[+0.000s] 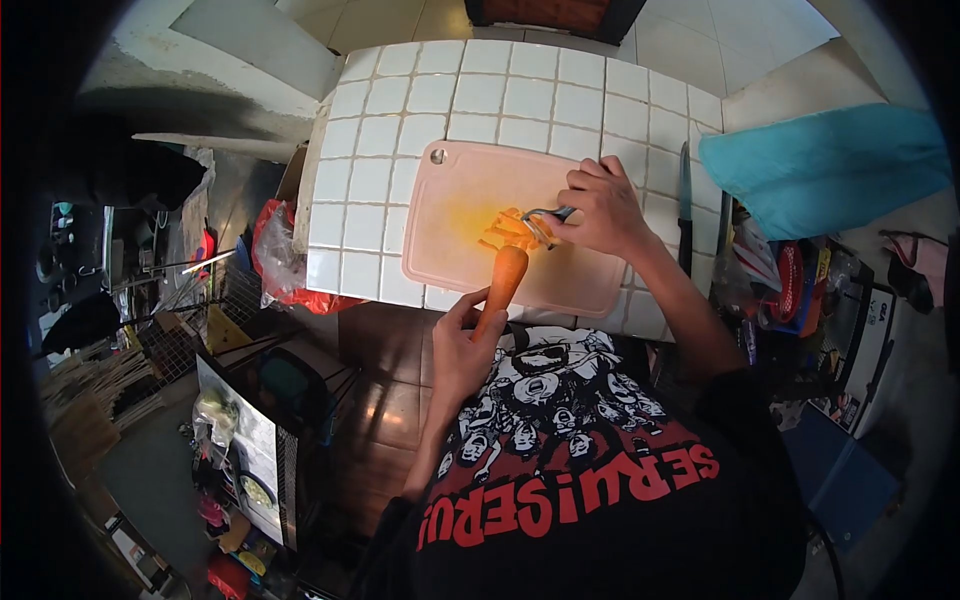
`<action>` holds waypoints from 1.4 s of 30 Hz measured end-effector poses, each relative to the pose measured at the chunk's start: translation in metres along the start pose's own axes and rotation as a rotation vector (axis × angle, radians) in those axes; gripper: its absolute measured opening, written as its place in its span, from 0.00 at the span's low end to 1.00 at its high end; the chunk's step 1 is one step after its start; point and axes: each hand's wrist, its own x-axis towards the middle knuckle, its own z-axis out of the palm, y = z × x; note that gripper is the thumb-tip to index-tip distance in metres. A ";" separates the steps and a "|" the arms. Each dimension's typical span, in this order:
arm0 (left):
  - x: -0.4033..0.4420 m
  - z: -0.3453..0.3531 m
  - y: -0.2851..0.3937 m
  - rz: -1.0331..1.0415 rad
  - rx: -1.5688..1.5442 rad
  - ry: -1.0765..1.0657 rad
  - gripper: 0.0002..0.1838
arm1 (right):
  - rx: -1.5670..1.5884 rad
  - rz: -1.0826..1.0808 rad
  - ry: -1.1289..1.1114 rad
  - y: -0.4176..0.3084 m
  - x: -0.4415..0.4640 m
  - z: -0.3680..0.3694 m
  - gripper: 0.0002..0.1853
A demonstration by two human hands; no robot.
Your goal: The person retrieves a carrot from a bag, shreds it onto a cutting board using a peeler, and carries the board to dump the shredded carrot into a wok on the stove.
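My left hand (465, 345) is closed around the narrow end of an orange carrot (506, 280), whose thick end points away from me over the cutting board. In my right hand (603, 207) is a peeler (549, 213) with a dark handle. The peeler's metal head is just beyond the carrot's thick end, above the peelings; whether it touches them I cannot tell. Orange carrot peelings (505, 228) lie in a small heap on the pink cutting board (450, 265). My fingers partly hide the peeler's handle and the carrot's narrow end.
A knife (685, 205) with a dark handle lies on the white tiled counter (520, 95), right of the board. A teal cloth (825, 165) hangs at the right edge. Left of the counter is a red plastic bag (270, 250).
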 end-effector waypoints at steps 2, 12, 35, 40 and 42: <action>0.005 0.000 -0.008 0.012 0.026 0.023 0.20 | -0.006 0.010 0.022 -0.004 0.001 -0.002 0.15; 0.015 0.003 -0.005 -0.001 -0.011 0.053 0.20 | 0.135 -0.145 0.072 -0.052 0.005 0.001 0.18; 0.017 0.007 -0.009 0.020 0.148 0.115 0.20 | 0.041 -0.052 0.082 -0.028 0.006 0.011 0.15; 0.014 0.006 0.003 -0.004 0.233 0.117 0.20 | -0.062 -0.047 0.083 -0.019 0.006 0.009 0.14; 0.012 0.004 -0.001 0.030 0.246 0.145 0.20 | -0.074 -0.007 0.075 -0.007 0.005 0.004 0.15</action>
